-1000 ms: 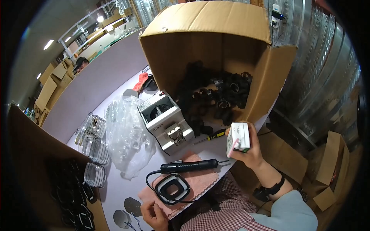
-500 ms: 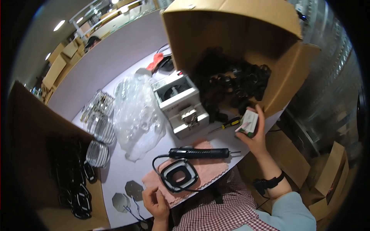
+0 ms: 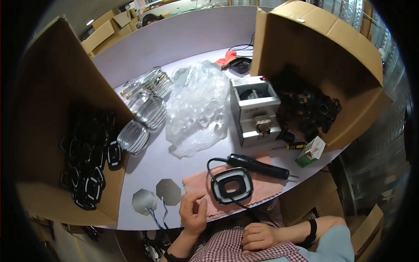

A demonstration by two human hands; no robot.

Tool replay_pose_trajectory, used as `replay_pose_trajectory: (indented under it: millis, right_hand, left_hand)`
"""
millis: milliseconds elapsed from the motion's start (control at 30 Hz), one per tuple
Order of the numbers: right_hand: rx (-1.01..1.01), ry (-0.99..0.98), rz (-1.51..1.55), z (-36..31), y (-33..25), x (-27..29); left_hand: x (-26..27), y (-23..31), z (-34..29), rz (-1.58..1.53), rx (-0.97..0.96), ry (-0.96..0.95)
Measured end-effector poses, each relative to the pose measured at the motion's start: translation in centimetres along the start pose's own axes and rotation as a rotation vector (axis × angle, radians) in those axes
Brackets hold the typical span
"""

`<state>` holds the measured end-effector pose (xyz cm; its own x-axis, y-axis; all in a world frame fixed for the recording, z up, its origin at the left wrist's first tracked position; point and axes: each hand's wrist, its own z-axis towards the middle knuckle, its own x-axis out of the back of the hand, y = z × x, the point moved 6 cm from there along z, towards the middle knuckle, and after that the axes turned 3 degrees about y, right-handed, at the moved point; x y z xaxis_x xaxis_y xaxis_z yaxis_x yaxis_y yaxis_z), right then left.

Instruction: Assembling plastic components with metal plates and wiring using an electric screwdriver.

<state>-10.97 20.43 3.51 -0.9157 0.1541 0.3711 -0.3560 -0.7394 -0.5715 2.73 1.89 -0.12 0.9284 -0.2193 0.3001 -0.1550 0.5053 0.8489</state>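
- Head view: my left hand (image 3: 193, 212) rests loosely curled on the pink cloth (image 3: 205, 188), gripping nothing.
- Black ring frame (image 3: 231, 185) sits on that cloth; tugging the cloth could slide it off the table (image 3: 157, 163), I judge.
- My right hand (image 3: 257, 236) lies half-closed and empty against my shirt.

Grey metal dispenser machine (image 3: 255, 111) at counter (image 3: 183, 48) centre, crumpled clear plastic bags (image 3: 196, 109) just left of it, stacked clear trays (image 3: 144, 113) further left. Open cardboard box (image 3: 331, 61) of black parts at right, another (image 3: 48, 113) at left. Small white-and-green carton (image 3: 310, 151) and yellow-handled screwdriver (image 3: 292, 146) near right edge.
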Motion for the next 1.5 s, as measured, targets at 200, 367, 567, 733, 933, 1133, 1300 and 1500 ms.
replay_pose_trajectory:
  millis: [200, 367, 567, 733, 933, 1133, 1300, 1500]
  right_hand:
    - [0.073, -0.063, 0.244, 3.1, 0.2, -5.0]
    - [0.09, -0.085, -0.204, 4.0, 1.2, -0.3]
    - [-0.658, 0.245, -0.553, 3.9, 4.2, 7.9]
    - [-1.159, -0.42, 0.033, 1.9, 5.2, -0.5]
    - [-1.297, -0.111, -0.465, 0.5, 5.1, 3.6]
    - [-0.818, 0.157, -0.945, 3.2, 5.6, 7.3]
    - [-0.781, 0.047, -1.107, 2.3, 10.5, 9.0]
    - [-0.768, 0.061, -1.0, 3.1, 11.8, 11.3]
  left_hand:
    - [0.2, 0.6, -0.1, -0.01, -0.024, 0.007]
    - [0.3, 0.0, 0.0, -0.108, 0.033, -0.037]
    - [0.1, -0.5, 0.5, -0.145, 0.092, -0.11]
    - [-0.4, -0.6, 0.7, -0.239, 0.018, -0.124]
    - [0.2, -0.4, 0.5, -0.122, 0.051, -0.091]
    - [0.0, 0.0, 0.4, -0.132, 0.05, -0.091]
    - [-0.1, 0.2, 0.3, -0.104, 0.09, -0.158]
    - [-0.5, 1.8, 3.3, -0.041, -0.049, -0.179]
